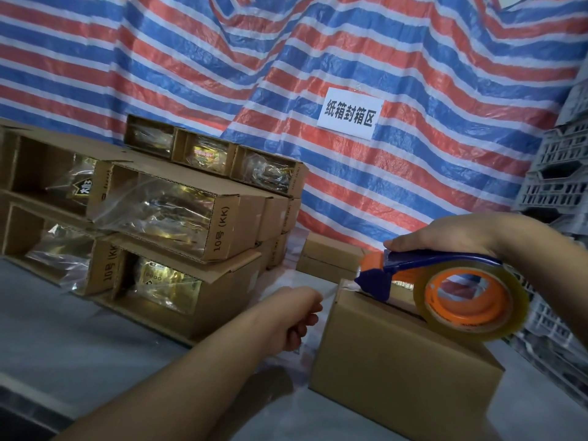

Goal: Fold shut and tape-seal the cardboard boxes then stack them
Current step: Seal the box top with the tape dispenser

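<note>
A closed brown cardboard box (391,367) stands on the grey table at the lower right. My right hand (458,237) grips a blue and orange tape dispenser (445,281) with a clear tape roll, its nose resting on the box's top seam at the far left end. My left hand (299,316) is closed beside the box's left face, pinching the free end of the clear tape (327,294) that runs down from the dispenser.
Several open boxes (178,211) with shiny packets are piled on their sides at the left. Two small closed boxes (331,256) lie behind the box. A striped tarp (286,58) with a paper sign (348,113) hangs behind. Grey plastic crates (560,173) stand at right.
</note>
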### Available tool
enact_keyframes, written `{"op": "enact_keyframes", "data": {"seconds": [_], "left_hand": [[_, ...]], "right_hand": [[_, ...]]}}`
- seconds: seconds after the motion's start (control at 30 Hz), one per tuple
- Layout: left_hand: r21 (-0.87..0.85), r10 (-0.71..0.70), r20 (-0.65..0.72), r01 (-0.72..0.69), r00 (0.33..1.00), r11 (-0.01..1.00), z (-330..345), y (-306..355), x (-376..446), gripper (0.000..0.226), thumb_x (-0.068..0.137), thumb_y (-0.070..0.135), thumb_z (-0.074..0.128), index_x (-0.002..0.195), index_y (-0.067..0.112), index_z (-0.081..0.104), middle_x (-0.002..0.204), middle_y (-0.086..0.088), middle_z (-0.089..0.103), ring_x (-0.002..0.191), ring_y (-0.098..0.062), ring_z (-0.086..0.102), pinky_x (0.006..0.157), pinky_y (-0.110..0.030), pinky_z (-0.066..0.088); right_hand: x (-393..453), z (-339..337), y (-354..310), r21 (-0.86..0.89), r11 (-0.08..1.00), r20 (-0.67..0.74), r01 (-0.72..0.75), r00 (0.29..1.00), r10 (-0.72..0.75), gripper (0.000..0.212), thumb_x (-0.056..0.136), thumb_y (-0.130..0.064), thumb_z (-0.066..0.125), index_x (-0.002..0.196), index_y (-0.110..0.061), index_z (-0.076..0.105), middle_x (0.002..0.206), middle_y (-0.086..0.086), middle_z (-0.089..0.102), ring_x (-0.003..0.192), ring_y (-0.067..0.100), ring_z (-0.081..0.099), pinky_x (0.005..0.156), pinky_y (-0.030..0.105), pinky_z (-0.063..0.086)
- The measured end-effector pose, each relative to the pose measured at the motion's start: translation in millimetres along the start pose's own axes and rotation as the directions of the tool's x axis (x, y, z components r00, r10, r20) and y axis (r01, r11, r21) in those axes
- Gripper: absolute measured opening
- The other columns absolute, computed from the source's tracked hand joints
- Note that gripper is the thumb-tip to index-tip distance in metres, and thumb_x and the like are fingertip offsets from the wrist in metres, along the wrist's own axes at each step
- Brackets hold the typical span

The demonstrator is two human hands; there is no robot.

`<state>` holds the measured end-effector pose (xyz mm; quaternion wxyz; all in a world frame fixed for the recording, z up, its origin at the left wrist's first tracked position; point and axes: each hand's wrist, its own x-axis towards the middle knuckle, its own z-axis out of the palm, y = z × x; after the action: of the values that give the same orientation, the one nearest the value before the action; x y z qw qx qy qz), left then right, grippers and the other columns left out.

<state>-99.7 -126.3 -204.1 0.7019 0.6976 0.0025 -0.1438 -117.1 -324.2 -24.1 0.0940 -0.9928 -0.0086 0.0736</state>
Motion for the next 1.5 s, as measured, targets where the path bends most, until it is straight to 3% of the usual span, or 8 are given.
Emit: {"op": "enact_keyframes", "data": {"seconds": [0.23,0.57,0.67,0.87,1.1,1.23,1.33,1.5], "left_hand": [[0.065,-0.036,0.037,0.033,0.999,0.997,4.6,-3.3,-6.7,0.055,0.078,0.075,0.06,0.089,0.021,0.066,0.067,0.005,0.047,0.052,-0.007,0.034,0.039,-0.015,0.028],[0.11,-0.116,0.101,0.105,0.988,0.988,3.5,-9.1,-7.5,0.076,0.073,0.087,0.048,0.096,0.016,0.063,0.077,0.001,0.049,0.053,-0.008,0.035,0.039,-0.015,0.027],[0.113,-0.1,0.05,0.094,0.994,0.989,6.8,-7.3,-8.7,0.053,0.092,0.064,0.05,0.102,0.013,0.061,0.079,0.0,0.048,0.055,-0.01,0.038,0.042,-0.017,0.03],[0.069,0.372,-0.245,-0.366,0.895,0.928,13.5,20.0,-20.0,0.032,0.105,0.047,0.029,0.11,0.032,0.056,0.111,0.004,0.058,0.112,-0.018,0.053,0.102,-0.039,0.04],[0.179,0.309,-0.054,-0.295,0.949,0.938,47.0,14.2,-47.1,0.034,0.106,0.048,0.026,0.08,0.034,0.044,0.082,0.019,0.043,0.074,0.006,0.039,0.062,-0.017,0.029],[0.234,0.244,-0.205,-0.195,0.948,0.953,42.3,30.6,-40.7,0.026,0.105,0.024,0.04,0.118,0.012,0.058,0.081,-0.001,0.05,0.069,-0.011,0.047,0.053,-0.02,0.034],[0.184,0.204,-0.136,-0.178,0.969,0.967,38.6,43.1,-35.6,0.028,0.103,0.014,0.041,0.124,0.004,0.057,0.12,-0.017,0.059,0.106,-0.027,0.057,0.083,-0.021,0.049],[0.163,0.172,-0.011,-0.168,0.985,0.972,36.4,39.8,-29.0,0.032,0.091,0.033,0.062,0.119,0.017,0.062,0.122,-0.008,0.063,0.117,-0.025,0.056,0.106,-0.045,0.042]], "right_hand": [[-10.6,-0.2,-3.0,-0.029,0.999,-0.014,-0.03,0.999,0.029,0.047,0.094,-0.065,0.046,0.099,-0.023,0.066,0.071,-0.001,0.075,0.06,0.006,0.071,0.048,0.013,0.049],[-8.5,1.3,-6.6,-0.042,0.998,-0.044,-0.052,0.998,0.05,0.051,0.094,-0.064,0.047,0.125,-0.025,0.06,0.103,0.003,0.073,0.067,0.005,0.069,0.046,0.008,0.047],[-9.4,0.8,-7.4,-0.057,0.997,-0.048,-0.051,0.998,0.048,0.049,0.095,-0.063,0.046,0.127,-0.027,0.059,0.109,0.0,0.071,0.071,0.005,0.069,0.047,0.007,0.046],[-12.6,2.4,-8.7,-0.067,0.997,-0.026,-0.046,0.999,0.044,0.051,0.095,-0.064,0.045,0.128,-0.028,0.058,0.119,0.001,0.072,0.105,0.012,0.069,0.064,0.014,0.048],[-9.5,1.9,-7.5,-0.017,0.998,-0.014,-0.06,0.998,0.06,0.045,0.093,-0.065,0.049,0.114,-0.027,0.062,0.091,-0.002,0.077,0.081,0.008,0.074,0.056,0.014,0.051],[-7.3,1.8,-8.0,-0.061,0.998,-0.018,-0.022,1.0,0.021,0.044,0.095,-0.065,0.045,0.12,-0.031,0.059,0.097,-0.005,0.077,0.089,0.008,0.073,0.063,0.016,0.05],[-8.1,1.4,-6.0,-0.01,0.999,-0.009,-0.031,0.999,0.031,0.047,0.094,-0.066,0.047,0.123,-0.031,0.059,0.099,-0.005,0.077,0.087,0.008,0.073,0.059,0.016,0.05],[-8.9,0.5,-5.4,0.03,0.998,0.01,-0.058,0.998,0.058,0.046,0.092,-0.065,0.052,0.11,-0.023,0.062,0.075,-0.004,0.076,0.065,0.006,0.071,0.057,0.019,0.051]]}}
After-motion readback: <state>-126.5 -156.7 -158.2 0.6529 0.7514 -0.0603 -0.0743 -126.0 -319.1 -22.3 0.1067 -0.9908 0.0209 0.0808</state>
